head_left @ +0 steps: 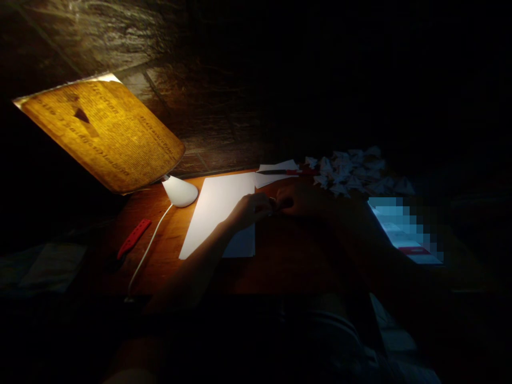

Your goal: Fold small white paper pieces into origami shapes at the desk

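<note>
My left hand [251,208] reaches over the right part of a stack of white paper [218,218], its fingers curled in a pinch. Close against it, my right hand [294,199] is closed too, its fingers meeting the left fingertips. Between them shows a small pale piece of paper [272,204], mostly hidden by the fingers and the dark. Behind the hands lies a knife-like tool with a dark blade and a red part [294,172], resting over smaller paper sheets [276,166].
A lamp with a printed yellow shade [108,133] and white base [180,192] stands at left, its cord [150,242] crossing the wooden table [160,266]. Nearby is a red-handled cutter [134,237]. Several folded paper pieces [352,172] are heaped at back right, by a lit screen [404,234].
</note>
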`<state>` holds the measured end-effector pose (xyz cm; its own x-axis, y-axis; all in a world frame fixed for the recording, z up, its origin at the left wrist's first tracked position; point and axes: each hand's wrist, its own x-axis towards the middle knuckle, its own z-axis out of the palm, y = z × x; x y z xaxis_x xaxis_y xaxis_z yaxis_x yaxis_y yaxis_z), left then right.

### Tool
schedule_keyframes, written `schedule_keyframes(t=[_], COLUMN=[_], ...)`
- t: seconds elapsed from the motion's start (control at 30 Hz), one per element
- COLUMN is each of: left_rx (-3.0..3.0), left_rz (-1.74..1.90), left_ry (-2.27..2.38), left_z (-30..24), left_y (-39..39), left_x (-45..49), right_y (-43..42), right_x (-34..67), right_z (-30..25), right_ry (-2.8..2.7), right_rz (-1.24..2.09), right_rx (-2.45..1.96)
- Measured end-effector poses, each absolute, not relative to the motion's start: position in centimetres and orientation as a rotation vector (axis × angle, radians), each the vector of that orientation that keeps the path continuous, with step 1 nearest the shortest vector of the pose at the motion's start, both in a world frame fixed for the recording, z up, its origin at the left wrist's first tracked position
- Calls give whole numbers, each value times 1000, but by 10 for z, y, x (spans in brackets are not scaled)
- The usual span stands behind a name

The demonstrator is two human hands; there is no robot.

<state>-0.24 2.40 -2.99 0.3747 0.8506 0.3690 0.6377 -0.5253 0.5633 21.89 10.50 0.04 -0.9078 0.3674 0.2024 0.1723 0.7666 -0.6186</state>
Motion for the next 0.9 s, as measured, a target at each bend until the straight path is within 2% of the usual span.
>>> schedule_keyframes(t=[0.9], left_rx=[2368], left_rz=[930], left_ry=[1111], left_z=[-25], left_y=[23], left_x=[-5], right_y=[104], right_x=[215], right_z=[-4], right_ry=[-2647], right_rz=[748], right_rx=[-564])
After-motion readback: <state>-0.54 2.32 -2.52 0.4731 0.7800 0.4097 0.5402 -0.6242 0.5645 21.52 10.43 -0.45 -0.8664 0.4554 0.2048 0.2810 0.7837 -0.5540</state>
